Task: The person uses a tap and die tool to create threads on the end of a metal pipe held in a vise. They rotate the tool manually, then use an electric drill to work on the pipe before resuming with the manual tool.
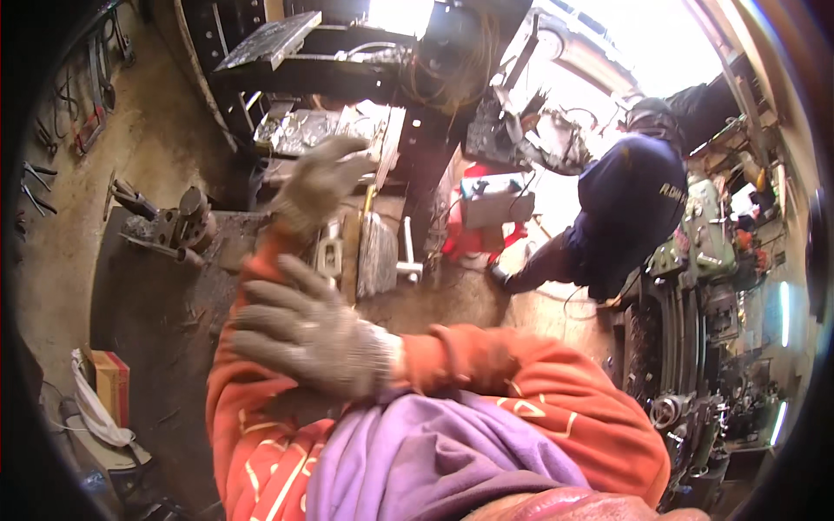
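Both my hands wear dirty grey-white knit work gloves, and my sleeves are orange. My left hand (323, 181) is raised ahead, its fingers apart and slightly bent, with nothing seen in them. Crossing from the right, my right hand (317, 334) has its fingers spread over my left sleeve (239, 343); whether it touches the cloth I cannot tell. Beyond the hands, a grey block (376, 256) stands beside a pale T-shaped piece (408, 256). Just left of the block lies a small pale metal part (329, 253).
A dark workbench (156, 300) spreads to my left, with a round metal fixture (193, 221) on it. A black machine frame (347, 78) rises ahead. Right of it, a person in dark blue (625, 208) bends near a red stand (473, 234). Pliers (36, 187) hang on the left wall.
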A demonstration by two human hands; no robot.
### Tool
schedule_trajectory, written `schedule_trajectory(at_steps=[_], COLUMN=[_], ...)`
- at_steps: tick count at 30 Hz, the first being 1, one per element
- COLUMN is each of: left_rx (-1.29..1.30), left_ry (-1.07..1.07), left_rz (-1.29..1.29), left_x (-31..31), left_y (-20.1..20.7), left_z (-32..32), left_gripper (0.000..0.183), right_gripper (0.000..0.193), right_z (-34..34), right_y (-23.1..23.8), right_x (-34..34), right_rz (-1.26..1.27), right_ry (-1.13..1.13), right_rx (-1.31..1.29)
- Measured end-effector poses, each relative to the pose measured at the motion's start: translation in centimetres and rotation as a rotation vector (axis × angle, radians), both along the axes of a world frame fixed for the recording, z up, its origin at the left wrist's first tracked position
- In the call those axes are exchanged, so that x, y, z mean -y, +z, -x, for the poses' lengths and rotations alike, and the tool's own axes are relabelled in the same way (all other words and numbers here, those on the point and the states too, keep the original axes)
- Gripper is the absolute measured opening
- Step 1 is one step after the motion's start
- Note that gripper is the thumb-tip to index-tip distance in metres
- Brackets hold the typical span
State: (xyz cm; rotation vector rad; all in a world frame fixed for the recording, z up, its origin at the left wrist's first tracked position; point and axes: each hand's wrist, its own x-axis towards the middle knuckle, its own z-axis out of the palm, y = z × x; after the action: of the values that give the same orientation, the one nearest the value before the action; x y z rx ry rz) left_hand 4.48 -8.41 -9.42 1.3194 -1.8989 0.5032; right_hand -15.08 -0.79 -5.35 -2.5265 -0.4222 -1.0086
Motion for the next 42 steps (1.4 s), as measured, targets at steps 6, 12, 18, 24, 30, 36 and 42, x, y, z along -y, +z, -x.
schedule_trajectory(at_steps=[6, 12, 18, 24, 30, 36, 42], left_rx=[-0.748, -1.14, -1.674, -0.424, 0.12, 0.088, 0.425], left_ry=[0.099, 0.203, 0.351, 0.052, -0.068, 0.033, 0.427], left_rz=[-0.138, 0.089, 0.096, -0.661, -1.253, -1.052, -0.61], left_x=[-6.3, -15.9, -12.7, 1.9, 5.6, -8.8, -18.4], left_y=[-1.2, 1.4, 3.5, 1.6, 6.9, 7.6, 6.6], left_z=[0.4, 9.3, 8.6, 2.0, 14.3, 18.2, 11.7], left_gripper=[0.021, 0.03, 0.029, 0.038, 0.038, 0.014, 0.028], right_gripper=[0.065, 0.047, 0.031, 0.036, 0.043, 0.044, 0.037], right_z=[-6.5, -8.0, -0.1, 1.0, 2.1, 1.1, 1.6], right_y=[2.2, 2.8, -10.2, -10.5, -14.0, -17.4, -13.5], right_x=[2.8, 20.5, 20.6, 13.2, 14.9, 15.9, 14.8], right_rz=[-0.037, -0.083, -0.7, -0.89, -0.068, -0.152, -0.614], right_ry=[0.201, -0.002, -0.011, -0.232, -0.397, -0.395, -0.315], right_rx=[0.124, -0.32, -0.255, -0.172, -0.876, -0.056, -0.275])
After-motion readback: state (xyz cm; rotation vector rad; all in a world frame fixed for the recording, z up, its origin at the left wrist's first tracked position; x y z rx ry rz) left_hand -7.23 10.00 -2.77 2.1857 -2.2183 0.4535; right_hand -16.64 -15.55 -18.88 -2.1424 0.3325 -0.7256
